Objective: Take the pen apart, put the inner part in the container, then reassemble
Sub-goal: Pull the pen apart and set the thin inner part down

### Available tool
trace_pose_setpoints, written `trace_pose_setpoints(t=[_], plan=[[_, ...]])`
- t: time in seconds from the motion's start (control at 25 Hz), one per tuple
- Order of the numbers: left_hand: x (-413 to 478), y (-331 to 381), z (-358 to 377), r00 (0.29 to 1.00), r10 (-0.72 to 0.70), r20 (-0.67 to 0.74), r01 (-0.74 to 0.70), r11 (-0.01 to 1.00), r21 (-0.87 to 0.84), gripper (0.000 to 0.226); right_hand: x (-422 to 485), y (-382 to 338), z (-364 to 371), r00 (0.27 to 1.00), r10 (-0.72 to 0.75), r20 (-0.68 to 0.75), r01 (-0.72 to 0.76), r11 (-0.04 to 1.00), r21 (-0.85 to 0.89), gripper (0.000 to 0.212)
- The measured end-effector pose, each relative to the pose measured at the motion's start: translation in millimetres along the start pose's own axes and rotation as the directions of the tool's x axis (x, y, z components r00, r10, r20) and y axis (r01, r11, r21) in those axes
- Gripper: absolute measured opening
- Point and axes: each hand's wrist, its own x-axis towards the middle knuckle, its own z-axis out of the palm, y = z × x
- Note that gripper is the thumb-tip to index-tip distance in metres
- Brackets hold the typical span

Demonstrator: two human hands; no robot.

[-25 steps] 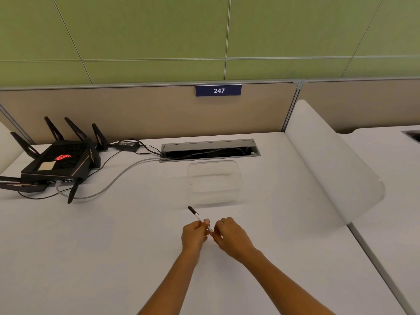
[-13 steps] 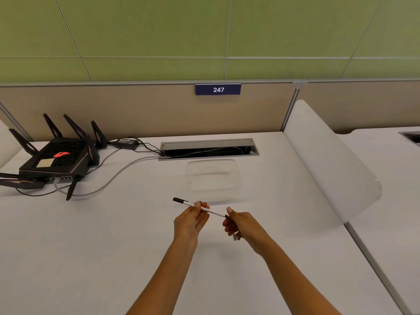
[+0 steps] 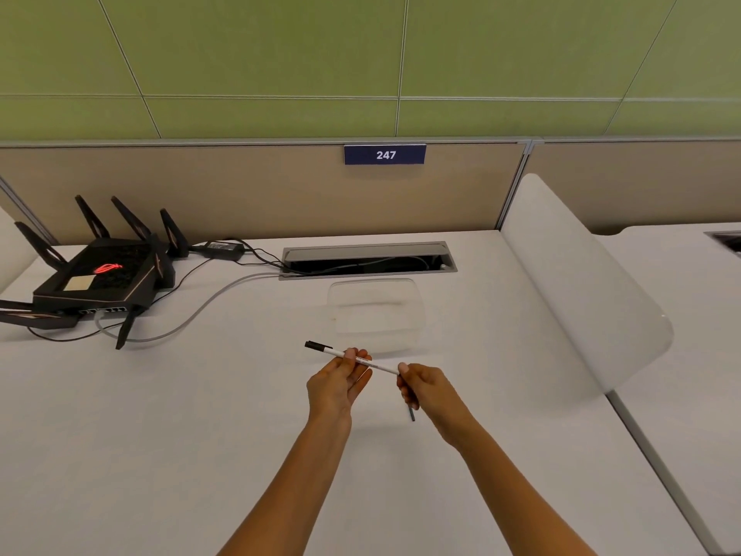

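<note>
A thin white pen (image 3: 381, 367) with a black cap (image 3: 316, 345) on its left end is held level above the white desk, just in front of a clear plastic container (image 3: 413, 298). My left hand (image 3: 339, 383) grips the barrel near its middle from below. My right hand (image 3: 425, 389) has its fingertips pinched at the barrel's right end. A short dark piece (image 3: 412, 414) sticks out under the right hand's fingers; what it is cannot be told. The container looks empty.
A black router (image 3: 100, 274) with antennas and its cables sits at the back left. An open cable slot (image 3: 369, 258) lies behind the container. A white curved divider (image 3: 581, 290) borders the desk on the right.
My hands have moved apart and the pen has swung from pointing away to lying nearly level, with its capped end to the left. A dark piece now shows under my right hand.
</note>
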Motion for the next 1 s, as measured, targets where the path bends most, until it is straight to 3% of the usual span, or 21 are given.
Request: trace_pose_setpoints(t=[0.2,0.32,0.4,0.56,0.8,0.92,1.0], plan=[[-6,5,14,0.999,0.023,-0.041,-0.024,0.999,-0.029,0.016,3,6,4,0.919,-0.339,-0.203,0.292,0.929,-0.228,0.029],[-8,8,18,0.999,0.009,-0.046,-0.013,0.998,-0.069,0.015,6,4,-4,0.782,-0.599,-0.173,0.494,0.764,-0.415,0.016],[-9,12,20,1.0,0.017,-0.021,-0.019,0.997,-0.068,0.015,7,-1,-8,0.727,-0.674,-0.134,0.541,0.682,-0.493,0.01],[-9,16,24,0.999,0.034,-0.004,-0.034,0.999,-0.042,0.016,6,-3,-13,0.697,-0.71,-0.105,0.547,0.62,-0.562,0.001],[-7,22,25,0.998,0.064,0.014,-0.064,0.998,-0.021,0.017,8,-12,-11,0.864,-0.467,-0.187,0.415,0.872,-0.26,0.025],[-7,22,27,0.998,0.067,0.02,-0.067,0.998,-0.017,0.018,9,-12,-10,0.847,-0.491,-0.202,0.421,0.853,-0.309,0.009],[-6,23,27,0.997,0.071,0.013,-0.07,0.997,-0.021,0.018,8,-13,-13,0.828,-0.527,-0.19,0.455,0.831,-0.32,0.011]])
